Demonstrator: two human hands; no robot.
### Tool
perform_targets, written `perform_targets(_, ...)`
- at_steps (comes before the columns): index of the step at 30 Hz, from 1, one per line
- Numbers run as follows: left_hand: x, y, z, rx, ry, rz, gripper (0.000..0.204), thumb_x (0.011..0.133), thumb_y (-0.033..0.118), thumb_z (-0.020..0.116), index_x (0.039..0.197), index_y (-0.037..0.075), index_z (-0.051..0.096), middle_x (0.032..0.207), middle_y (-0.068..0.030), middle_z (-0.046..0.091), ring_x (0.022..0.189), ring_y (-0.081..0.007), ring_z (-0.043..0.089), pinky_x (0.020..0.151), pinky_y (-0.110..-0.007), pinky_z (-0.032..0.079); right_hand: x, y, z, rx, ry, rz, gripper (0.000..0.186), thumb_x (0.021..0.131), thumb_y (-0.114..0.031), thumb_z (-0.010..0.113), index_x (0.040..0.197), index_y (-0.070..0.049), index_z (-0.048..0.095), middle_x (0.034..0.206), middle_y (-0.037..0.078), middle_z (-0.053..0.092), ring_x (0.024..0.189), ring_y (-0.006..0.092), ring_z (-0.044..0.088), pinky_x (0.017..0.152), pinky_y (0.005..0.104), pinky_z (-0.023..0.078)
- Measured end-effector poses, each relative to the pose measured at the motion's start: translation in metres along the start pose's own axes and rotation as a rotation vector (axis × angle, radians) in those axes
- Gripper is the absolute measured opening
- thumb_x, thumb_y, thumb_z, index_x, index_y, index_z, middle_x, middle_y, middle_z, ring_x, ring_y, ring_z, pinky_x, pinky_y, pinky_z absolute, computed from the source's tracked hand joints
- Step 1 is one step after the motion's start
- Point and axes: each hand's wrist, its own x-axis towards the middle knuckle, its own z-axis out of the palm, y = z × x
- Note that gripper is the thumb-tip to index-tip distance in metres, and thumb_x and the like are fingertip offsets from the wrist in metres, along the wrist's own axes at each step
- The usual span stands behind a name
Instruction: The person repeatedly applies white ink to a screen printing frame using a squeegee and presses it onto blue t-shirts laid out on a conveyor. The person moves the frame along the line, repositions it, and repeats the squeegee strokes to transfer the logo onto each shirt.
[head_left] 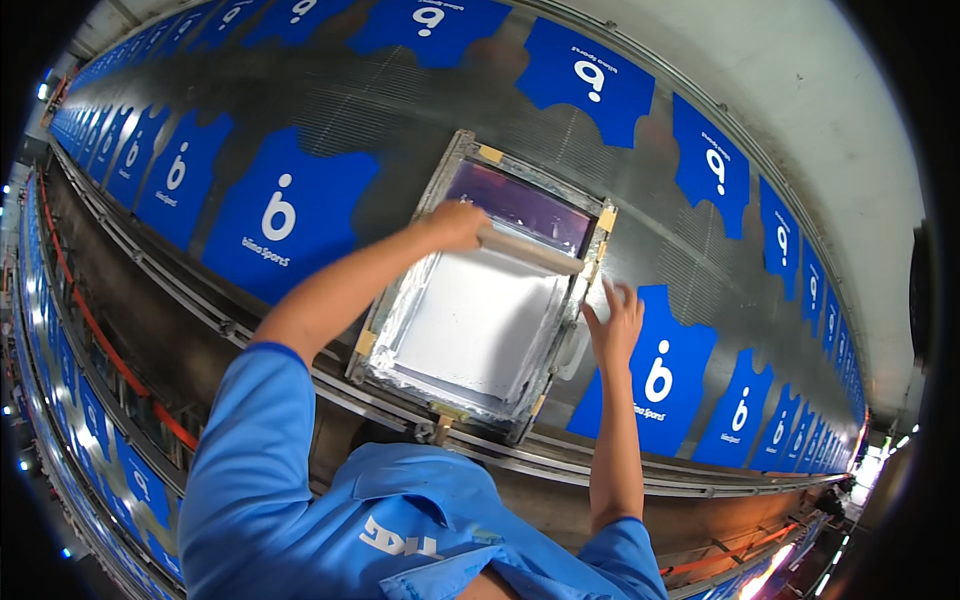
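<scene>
A screen-printing frame lies on the long table in front of me, with white ink spread over most of its mesh. Across the upper part of the mesh runs a squeegee, and my left hand is closed round its left end. Beyond the squeegee a strip of dark purple mesh shows. My right hand hovers just outside the frame's right side with fingers apart, holding nothing I can see. Near its fingertips a pale handle-like piece sits against the frame's edge.
Blue shirt panels with white prints lie in two rows along the table, on both sides of the frame. A metal rail runs along the near edge. Another table with blue panels stands at the far left, beside an orange-red strip.
</scene>
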Motion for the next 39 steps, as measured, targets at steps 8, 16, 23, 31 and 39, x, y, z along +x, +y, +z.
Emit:
perform_targets(8,0.064,-0.01,-0.015,0.011,0.008,0.065,0.042,0.07,0.028,0.083,0.112,0.022,0.077,0.103,-0.0096,0.075,0.1,-0.0304,0.07,0.089,-0.044,0.055,0.12,-0.011,0.051,-0.039,-0.546,0.066,0.045,0.069,-0.044,0.085,0.099,-0.012,0.077,0.096,0.009,0.074,0.096,0.0296,0.067,0.088,0.0458,0.044)
perform_targets(16,-0.042,0.009,0.048,0.028,0.028,0.001,0.03,0.074,0.021,0.075,0.104,0.023,0.078,0.098,-0.0072,0.075,0.096,-0.0287,0.07,0.085,-0.043,0.055,0.002,-0.037,0.05,0.023,-0.502,0.04,0.033,0.072,-0.039,0.084,0.084,-0.009,0.076,0.078,0.01,0.071,0.083,0.0314,0.066,0.079,0.0439,0.05)
perform_targets(23,-0.195,0.027,0.154,-0.112,-0.018,-0.099,0.038,0.069,0.012,0.075,0.104,0.026,0.077,0.1,-0.0071,0.074,0.098,-0.0278,0.068,0.084,-0.041,0.055,-0.157,-0.084,0.018,0.058,-0.327,-0.072,0.024,0.071,-0.012,0.079,0.095,-0.014,0.078,0.092,0.009,0.072,0.089,0.0295,0.065,0.08,0.0396,0.053)
perform_targets(31,-0.283,0.044,0.2,0.153,0.241,0.139,0.017,0.07,0.016,0.072,0.087,0.017,0.073,0.084,-0.0023,0.067,0.097,-0.0271,0.062,0.079,-0.043,0.045,-0.26,-0.112,-0.007,0.036,-0.345,-0.055,0.025,0.078,-0.013,0.071,0.103,-0.012,0.072,0.1,0.007,0.067,0.104,0.0313,0.06,0.084,0.0448,0.044)
perform_targets(39,-0.101,-0.006,0.099,-0.217,0.087,0.085,0.012,0.066,0.015,0.076,0.078,0.011,0.073,0.073,-0.0124,0.071,0.075,-0.033,0.07,0.069,-0.045,0.055,-0.034,-0.061,0.012,0.161,-0.621,-0.07,0.027,0.079,-0.023,0.079,0.091,-0.001,0.07,0.08,0.017,0.067,0.075,0.0381,0.064,0.068,0.0512,0.049)
